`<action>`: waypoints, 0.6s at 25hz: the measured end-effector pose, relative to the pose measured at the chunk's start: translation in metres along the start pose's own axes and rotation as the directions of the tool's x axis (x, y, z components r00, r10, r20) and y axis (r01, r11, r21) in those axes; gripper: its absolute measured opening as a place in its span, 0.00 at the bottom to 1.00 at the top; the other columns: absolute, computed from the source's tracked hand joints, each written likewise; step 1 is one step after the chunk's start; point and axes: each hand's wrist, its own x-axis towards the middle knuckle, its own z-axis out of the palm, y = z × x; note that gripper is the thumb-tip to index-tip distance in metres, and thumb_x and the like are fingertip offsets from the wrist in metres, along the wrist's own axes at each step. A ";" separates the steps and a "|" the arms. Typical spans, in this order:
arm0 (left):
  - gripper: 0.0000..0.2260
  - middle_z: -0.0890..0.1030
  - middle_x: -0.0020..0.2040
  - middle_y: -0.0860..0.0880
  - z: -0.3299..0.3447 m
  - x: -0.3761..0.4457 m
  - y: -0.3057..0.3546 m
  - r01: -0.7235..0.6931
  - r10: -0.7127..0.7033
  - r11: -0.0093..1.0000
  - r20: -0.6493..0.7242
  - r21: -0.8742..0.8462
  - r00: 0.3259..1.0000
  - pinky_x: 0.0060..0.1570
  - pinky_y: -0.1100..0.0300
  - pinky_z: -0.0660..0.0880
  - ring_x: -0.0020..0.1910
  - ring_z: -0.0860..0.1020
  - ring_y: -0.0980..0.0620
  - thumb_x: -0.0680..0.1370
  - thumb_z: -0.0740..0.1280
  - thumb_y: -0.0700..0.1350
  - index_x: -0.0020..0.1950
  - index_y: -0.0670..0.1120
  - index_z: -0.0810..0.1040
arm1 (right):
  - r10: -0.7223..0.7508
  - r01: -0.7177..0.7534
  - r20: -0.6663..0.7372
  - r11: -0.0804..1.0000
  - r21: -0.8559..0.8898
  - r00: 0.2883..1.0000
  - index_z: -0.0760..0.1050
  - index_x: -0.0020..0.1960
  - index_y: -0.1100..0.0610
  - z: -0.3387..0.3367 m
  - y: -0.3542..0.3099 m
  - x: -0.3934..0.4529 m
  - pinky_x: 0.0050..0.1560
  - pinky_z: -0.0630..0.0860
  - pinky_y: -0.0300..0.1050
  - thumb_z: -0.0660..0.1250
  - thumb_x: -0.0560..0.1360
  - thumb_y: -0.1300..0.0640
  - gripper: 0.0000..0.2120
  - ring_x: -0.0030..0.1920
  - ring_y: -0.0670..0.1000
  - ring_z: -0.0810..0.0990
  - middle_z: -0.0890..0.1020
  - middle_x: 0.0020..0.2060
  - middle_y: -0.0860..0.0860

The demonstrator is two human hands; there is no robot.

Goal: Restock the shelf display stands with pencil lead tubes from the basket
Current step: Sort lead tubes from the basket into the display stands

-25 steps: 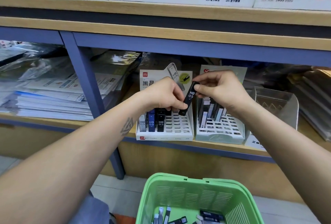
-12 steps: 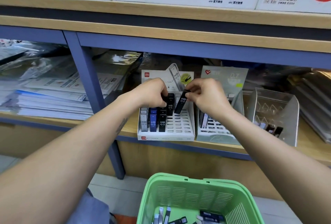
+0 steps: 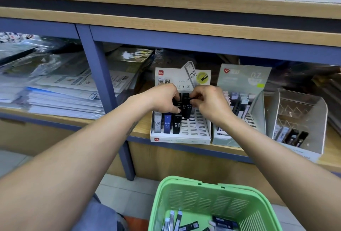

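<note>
**Both hands at the white stand**

A wooden shelf with blue steel framing (image 3: 184,38) carries three stands. On the floor below sits a green slatted plastic basket (image 3: 208,199), loose lead tubes lying in its bottom. The white cardboard display stand (image 3: 181,138) holds a grey, a blue and a black tube in its front row. Over its back rows the left hand (image 3: 162,99) and right hand (image 3: 212,105) meet, fingers curled, both pinching the black HB 0.5 lead tubes (image 3: 186,107) standing upright there.
</note>
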 end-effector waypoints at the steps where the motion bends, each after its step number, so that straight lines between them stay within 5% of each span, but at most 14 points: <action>1: 0.23 0.82 0.60 0.48 0.000 0.000 0.000 0.002 -0.002 1.000 0.005 0.002 1.000 0.57 0.53 0.77 0.57 0.79 0.48 0.76 0.75 0.52 0.68 0.45 0.79 | 0.006 -0.006 0.015 1.000 0.019 1.000 0.83 0.48 0.54 -0.001 -0.001 0.001 0.49 0.81 0.53 0.74 0.74 0.61 0.04 0.43 0.52 0.83 0.84 0.41 0.52; 5: 0.20 0.83 0.58 0.47 -0.002 -0.001 0.001 -0.010 0.010 1.000 0.029 0.021 1.000 0.57 0.50 0.78 0.55 0.80 0.47 0.77 0.74 0.52 0.66 0.45 0.80 | -0.006 0.002 0.077 0.999 0.046 0.997 0.82 0.45 0.51 0.002 -0.005 0.001 0.47 0.82 0.52 0.75 0.74 0.61 0.06 0.41 0.49 0.83 0.83 0.39 0.49; 10: 0.20 0.82 0.57 0.48 -0.002 -0.002 0.000 -0.020 0.019 1.000 0.043 0.024 0.999 0.55 0.53 0.77 0.55 0.79 0.47 0.78 0.73 0.51 0.67 0.44 0.80 | -0.033 0.039 0.052 0.993 -0.114 0.998 0.85 0.55 0.56 0.011 -0.002 -0.001 0.57 0.79 0.52 0.68 0.77 0.65 0.11 0.54 0.57 0.82 0.85 0.52 0.54; 15: 0.19 0.83 0.60 0.46 -0.001 -0.001 -0.001 -0.028 0.026 0.999 0.043 0.033 0.999 0.60 0.50 0.77 0.57 0.80 0.46 0.78 0.73 0.50 0.67 0.43 0.80 | -0.090 0.097 0.041 0.963 -0.253 0.995 0.83 0.61 0.55 0.015 -0.003 -0.005 0.50 0.78 0.50 0.64 0.77 0.66 0.17 0.56 0.59 0.79 0.80 0.55 0.51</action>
